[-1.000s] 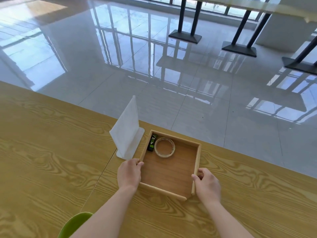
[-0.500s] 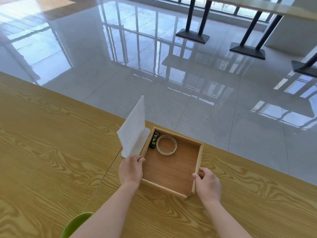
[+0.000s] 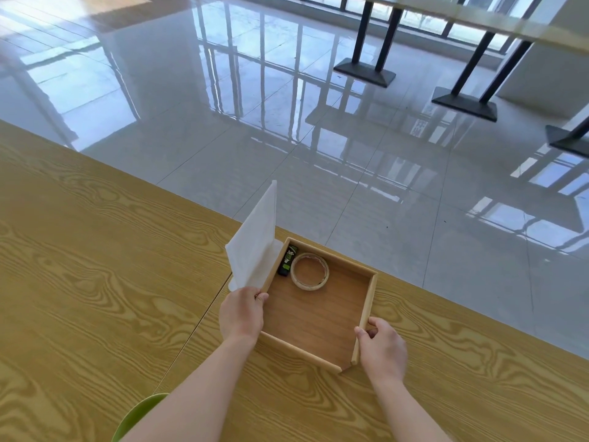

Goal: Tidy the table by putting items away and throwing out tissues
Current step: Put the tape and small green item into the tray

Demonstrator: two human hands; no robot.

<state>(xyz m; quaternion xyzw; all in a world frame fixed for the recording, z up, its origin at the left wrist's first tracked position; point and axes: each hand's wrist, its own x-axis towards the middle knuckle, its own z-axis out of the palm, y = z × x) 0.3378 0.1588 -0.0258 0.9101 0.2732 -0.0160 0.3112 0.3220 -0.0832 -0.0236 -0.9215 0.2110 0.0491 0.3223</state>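
Note:
A square wooden tray (image 3: 368, 301) sits on the wooden table (image 3: 95, 266) close to its far edge. Inside, at the tray's far left corner, lie a roll of tape (image 3: 309, 271) and a small black and green lighter (image 3: 288, 260). My left hand (image 3: 242, 312) grips the tray's left wall. My right hand (image 3: 382, 349) grips its right wall near the front corner. A white tissue (image 3: 255, 247) stands upright against the tray's left side, just beyond my left hand.
The table's far edge runs diagonally just behind the tray, with glossy tiled floor (image 3: 287, 122) beyond. Black table legs (image 3: 366, 68) stand on that floor. A green chair back (image 3: 140, 416) shows at the bottom under my left arm.
The tray, held in both hands, has shifted a little to the right and away from me along the table. The tissue has moved along with it.

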